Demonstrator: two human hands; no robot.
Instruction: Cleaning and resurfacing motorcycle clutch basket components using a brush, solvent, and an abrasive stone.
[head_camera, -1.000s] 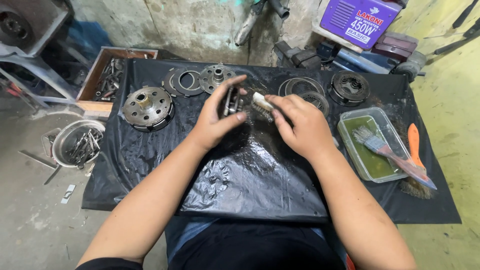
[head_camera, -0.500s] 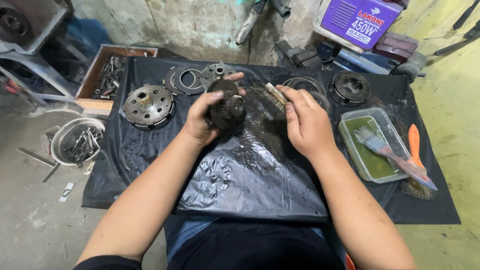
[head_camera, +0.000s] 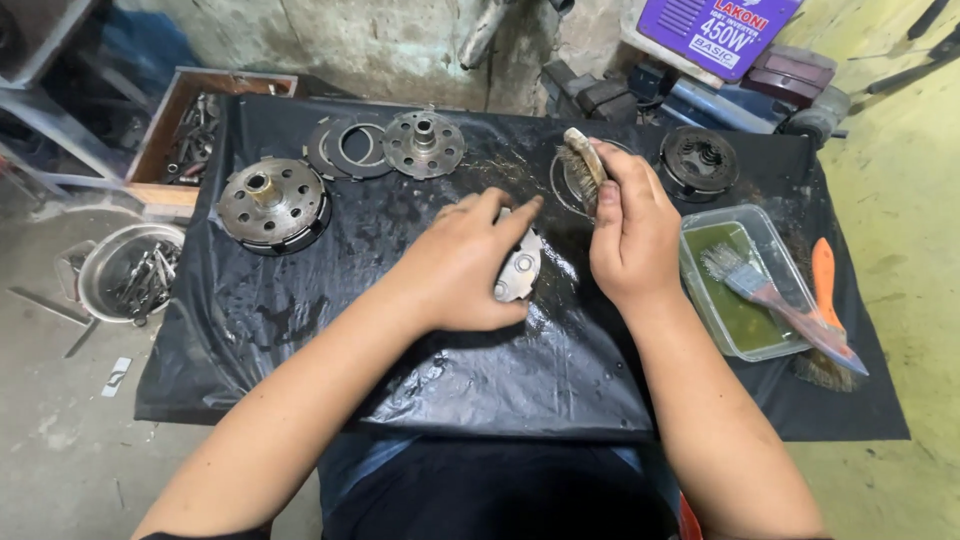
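A: What is the left hand (head_camera: 465, 262) doing?

B: It lies at the centre of the frame, fingers curled over a small silver metal part (head_camera: 518, 272) and pressing it against the wet black plastic sheet (head_camera: 330, 300) that covers the bench. Only the part's right edge shows past the fingers, with a couple of round holes in it.

A: And the right hand (head_camera: 628, 235)?

B: Just right of the left one, closed around the handle of a wire brush (head_camera: 582, 168). The brush head sticks up out of the fist toward the upper middle of the frame, bristles facing left, above the metal part and not touching it.

A: What lies around them?

B: At the upper left, a round clutch housing (head_camera: 272, 204) with holes in its face. Right of it, thin flat rings (head_camera: 345, 146) and a drilled disc with a hub (head_camera: 424, 143). At the upper right, a dark round part with springs (head_camera: 700, 160). On the right, a clear plastic tub (head_camera: 700, 290) of greenish liquid with a paintbrush (head_camera: 770, 295) resting across it, and an orange-handled brush (head_camera: 824, 290) just beside the tub.

A: Off the bench?

B: At the left edge, a metal bowl of tools (head_camera: 130, 272) on the floor, and a wooden box (head_camera: 190, 130) above it.
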